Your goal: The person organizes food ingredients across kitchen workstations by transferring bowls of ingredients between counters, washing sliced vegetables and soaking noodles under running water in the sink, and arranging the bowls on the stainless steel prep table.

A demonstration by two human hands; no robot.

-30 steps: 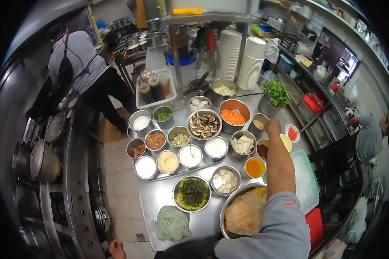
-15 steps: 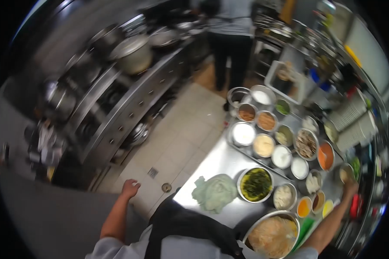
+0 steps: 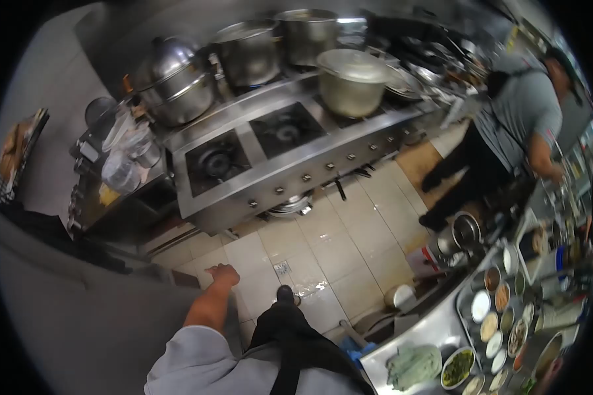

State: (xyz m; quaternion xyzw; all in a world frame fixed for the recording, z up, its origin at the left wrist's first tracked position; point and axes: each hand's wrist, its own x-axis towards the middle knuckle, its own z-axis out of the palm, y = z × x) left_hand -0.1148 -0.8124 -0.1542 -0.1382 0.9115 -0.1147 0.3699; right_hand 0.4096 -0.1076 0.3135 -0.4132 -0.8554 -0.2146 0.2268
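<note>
My left hand hangs over the tiled floor, its fingers loosely apart and nothing in it. At the lower right, a metal bowl looks tilted and raised above the food containers. My right hand shows only as a blurred, dim patch at that bowl and seems to hold it; most of the hand and arm is hidden. Close by on the steel counter are a pale green cloth and a bowl of dark chopped greens.
A steel stove with burners runs ahead, bearing a large lidded pot and several stockpots. At the right, a co-worker stands by the counter. A floor drain and metal pots lie low down.
My view has swung left towards the stove, and the counter has shifted to the lower right. My right hand, earlier reaching to a bowl among the containers, is now mostly hidden.
</note>
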